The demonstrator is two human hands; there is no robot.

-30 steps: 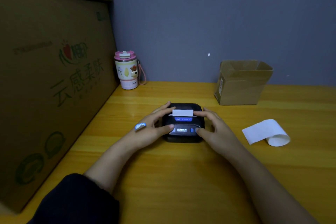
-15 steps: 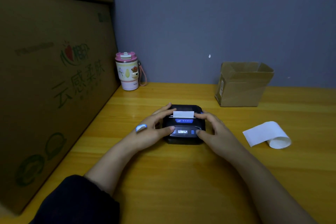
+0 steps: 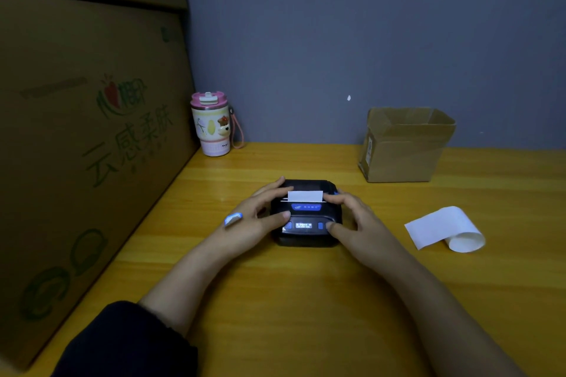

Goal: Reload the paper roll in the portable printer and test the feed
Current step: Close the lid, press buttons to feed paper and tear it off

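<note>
A small black portable printer (image 3: 306, 236) sits on the yellow wooden table (image 3: 291, 300), lid closed, its little display lit. A short white paper strip (image 3: 305, 195) sticks up from its slot. My left hand (image 3: 255, 217) cups the printer's left side, thumb on the left front button. My right hand (image 3: 355, 220) cups the right side, thumb by the right front button and forefinger at the paper's right edge. A loose curled length of white paper (image 3: 444, 228) lies on the table to the right.
A pink lidded tumbler (image 3: 211, 125) stands at the back left by the grey wall. An open brown cardboard box (image 3: 404, 147) is at the back right. Large cardboard cartons (image 3: 85, 131) wall off the table's left side.
Both hands keep their grip on the printer. The paper strip looks much the same length. The view has shifted very slightly.
</note>
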